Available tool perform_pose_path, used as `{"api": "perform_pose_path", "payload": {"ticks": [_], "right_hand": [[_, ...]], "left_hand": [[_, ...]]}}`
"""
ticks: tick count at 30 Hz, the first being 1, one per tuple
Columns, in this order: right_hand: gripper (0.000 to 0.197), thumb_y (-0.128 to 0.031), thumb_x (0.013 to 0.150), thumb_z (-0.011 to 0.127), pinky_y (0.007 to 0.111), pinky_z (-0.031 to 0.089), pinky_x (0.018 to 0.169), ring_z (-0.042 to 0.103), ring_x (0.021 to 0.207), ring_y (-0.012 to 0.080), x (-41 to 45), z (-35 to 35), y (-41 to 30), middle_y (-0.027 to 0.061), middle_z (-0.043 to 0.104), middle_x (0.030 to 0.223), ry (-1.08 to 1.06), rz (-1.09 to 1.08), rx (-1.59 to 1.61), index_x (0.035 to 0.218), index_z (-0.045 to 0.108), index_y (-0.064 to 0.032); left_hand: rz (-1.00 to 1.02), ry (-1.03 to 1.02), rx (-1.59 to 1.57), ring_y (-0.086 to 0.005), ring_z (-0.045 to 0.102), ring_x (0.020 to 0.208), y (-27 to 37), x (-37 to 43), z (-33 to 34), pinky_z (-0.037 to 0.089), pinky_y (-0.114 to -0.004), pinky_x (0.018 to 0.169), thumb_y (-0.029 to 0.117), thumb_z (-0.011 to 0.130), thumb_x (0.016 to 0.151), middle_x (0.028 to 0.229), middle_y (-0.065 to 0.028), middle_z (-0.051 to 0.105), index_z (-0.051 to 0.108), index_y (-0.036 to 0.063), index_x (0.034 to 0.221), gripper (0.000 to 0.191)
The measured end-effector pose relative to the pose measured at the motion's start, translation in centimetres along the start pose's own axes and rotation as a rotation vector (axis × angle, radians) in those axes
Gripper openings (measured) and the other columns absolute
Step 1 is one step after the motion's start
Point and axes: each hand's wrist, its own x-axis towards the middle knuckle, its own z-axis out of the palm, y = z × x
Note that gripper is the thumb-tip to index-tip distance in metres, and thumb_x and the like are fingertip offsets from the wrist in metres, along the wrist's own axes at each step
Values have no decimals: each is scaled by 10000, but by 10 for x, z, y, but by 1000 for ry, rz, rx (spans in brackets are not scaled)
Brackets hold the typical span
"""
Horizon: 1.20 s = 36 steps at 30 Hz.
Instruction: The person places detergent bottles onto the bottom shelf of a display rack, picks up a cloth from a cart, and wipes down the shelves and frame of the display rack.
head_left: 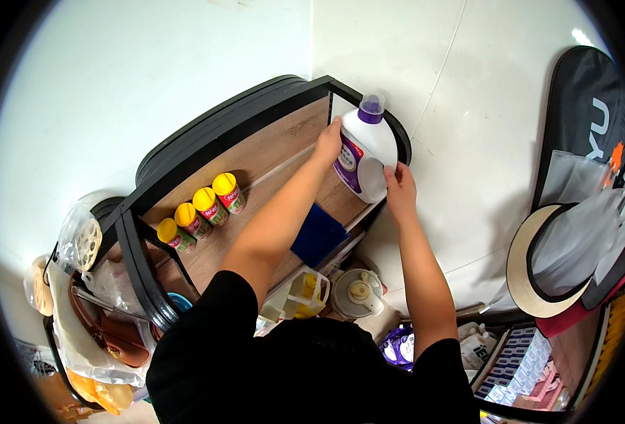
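Both hands are on a large white plastic detergent bottle (371,140) with a purple cap, at the right end of a wood-look shelf (286,175) with a black frame. My left hand (329,142) lies against the bottle's left side, beside its label. My right hand (400,186) holds its lower right edge near the base. Nearer to me, a folded dark blue cloth (319,235) lies flat on the shelf. Several small canisters (203,199) with yellow lids stand in a slanting row on the shelf's left part.
Below the shelf are a white plastic basket (306,294) and a round lidded container (357,292). A brown leather bag (119,339) hangs at left. On the right, a sun visor (521,259) and a black racket bag (577,116) hang above stacked small boxes (519,365).
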Motion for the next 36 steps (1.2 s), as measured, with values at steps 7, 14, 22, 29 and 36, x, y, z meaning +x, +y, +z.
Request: {"api": "perform_pose_path", "payload": {"ticks": [7, 14, 22, 29, 36], "right_hand": [[497, -430, 1149, 682, 288, 499, 955, 644, 1041, 138, -16, 13, -41, 58, 745, 1147, -46, 168, 129, 1328, 718, 32], [533, -549, 1116, 676, 299, 483, 817, 639, 882, 129, -14, 29, -58, 33, 722, 966, -12, 248, 212, 1120, 748, -20], [610, -585, 1103, 672, 318, 508, 751, 642, 781, 154, -26, 24, -61, 50, 720, 873, 24, 281, 186, 1050, 779, 14], [699, -618, 1119, 628, 341, 484, 647, 595, 634, 181, -36, 26, -63, 77, 651, 711, 172, 281, 250, 846, 742, 16], [773, -649, 1141, 548, 351, 440, 557, 556, 556, 185, -65, 5, -62, 92, 618, 644, 422, 228, 291, 794, 712, 21]], "left_hand": [[-7, -74, -54, -319, 654, 1311, 7, 0, -4, 489, -417, 1139, 610, 510, 1153, 1547, -206, 673, 611, -15, 1601, 776], [-21, -126, -70, -330, 645, 1330, 7, 0, -4, 490, -427, 1141, 619, 494, 1156, 1560, -213, 661, 616, 4, 1605, 771], [-19, -218, -23, -282, 669, 1219, 7, -5, 0, 515, -418, 1062, 602, 491, 1160, 1453, -132, 724, 693, 33, 1515, 700], [-75, -248, -95, -251, 667, 1190, 13, -19, 10, 507, -431, 1057, 581, 506, 1158, 1416, -106, 742, 713, 35, 1488, 670], [-20, -298, -67, -194, 688, 1046, 17, -51, 28, 518, -346, 974, 500, 614, 1144, 1218, -101, 791, 785, -52, 1315, 603]]}}
